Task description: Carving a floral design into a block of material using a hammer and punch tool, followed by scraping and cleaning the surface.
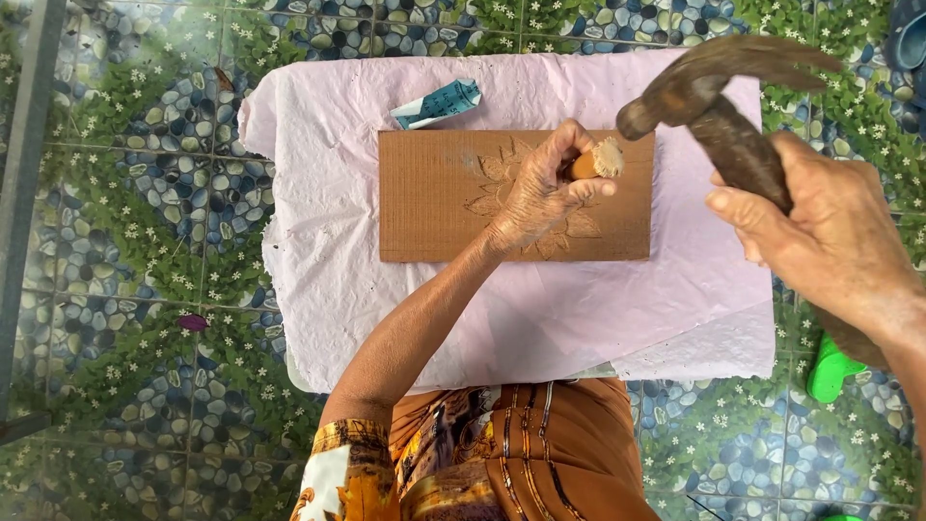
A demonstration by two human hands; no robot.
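Note:
A brown wooden board with a flower carved into its right half lies on a pale pink sheet. My left hand rests on the carving and grips a wooden-handled chisel, whose frayed butt end points up and to the right. My right hand holds a dark wooden mallet raised above the board's right edge, its head close to the chisel's butt but apart from it. The chisel's blade is hidden under my left hand.
A folded blue-and-white paper packet lies on the sheet just behind the board. The sheet covers a low white stand on a floor with pebble and flower pattern. A green object sits at the right, a metal post at the left.

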